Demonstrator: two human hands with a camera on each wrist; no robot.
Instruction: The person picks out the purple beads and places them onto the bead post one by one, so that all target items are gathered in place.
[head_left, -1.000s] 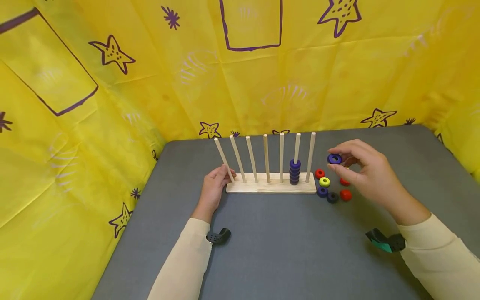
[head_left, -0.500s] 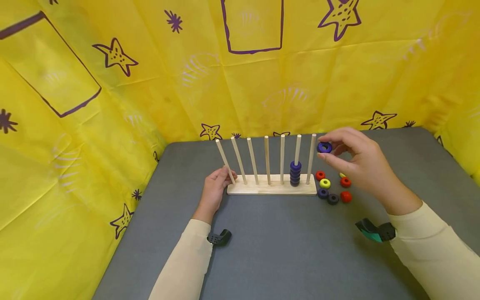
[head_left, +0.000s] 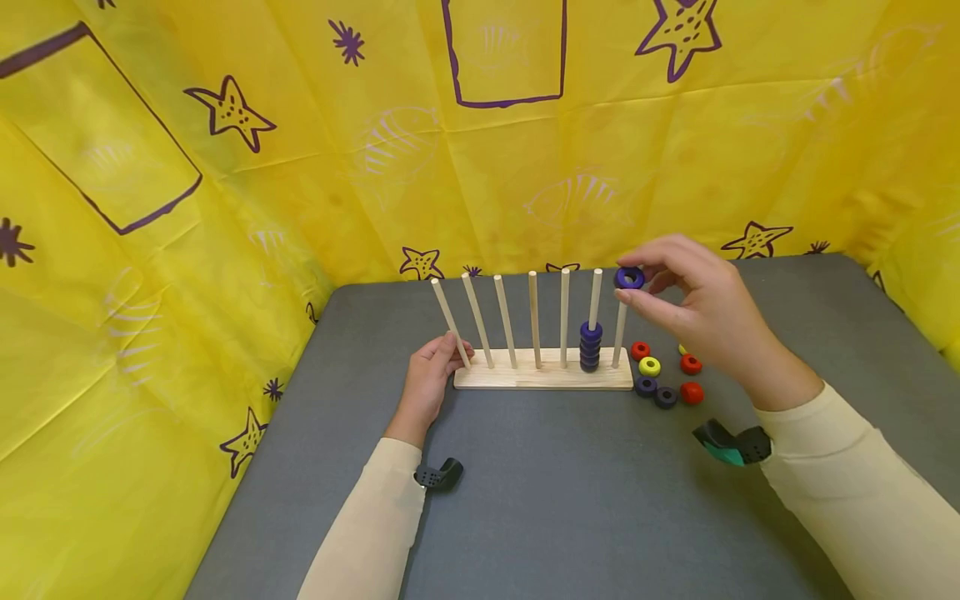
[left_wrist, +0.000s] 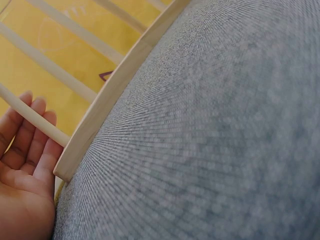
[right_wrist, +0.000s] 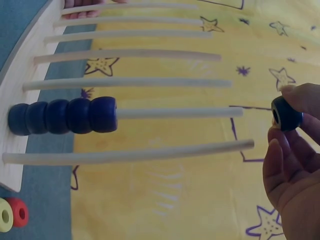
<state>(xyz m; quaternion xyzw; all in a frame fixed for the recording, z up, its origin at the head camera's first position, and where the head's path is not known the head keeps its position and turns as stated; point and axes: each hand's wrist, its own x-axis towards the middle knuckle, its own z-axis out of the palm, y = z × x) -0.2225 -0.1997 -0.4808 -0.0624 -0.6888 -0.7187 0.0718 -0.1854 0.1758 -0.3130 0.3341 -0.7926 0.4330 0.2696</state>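
A wooden counting rack (head_left: 525, 379) with a row of upright pegs stands on the grey table. Several dark blue rings (head_left: 590, 347) are stacked on its second peg from the right. My left hand (head_left: 427, 375) holds the rack's left end, fingers behind the leftmost peg (left_wrist: 35, 117). Between thumb and fingertips my right hand (head_left: 693, 300) pinches another dark blue ring (head_left: 629, 278). In the head view this ring overlaps the top of the rightmost peg (head_left: 619, 333). The right wrist view (right_wrist: 287, 114) shows a gap between ring and peg tips.
Loose rings lie right of the rack: red ones (head_left: 692, 393), yellow ones (head_left: 649, 367), a blue one (head_left: 646, 386) and a dark one (head_left: 665, 397). A yellow patterned cloth (head_left: 480, 183) hangs behind the grey table (head_left: 525, 500).
My right hand has moved left and up with the blue ring, from over the loose rings to the top of the rightmost peg. The left hand stays at the rack's end.
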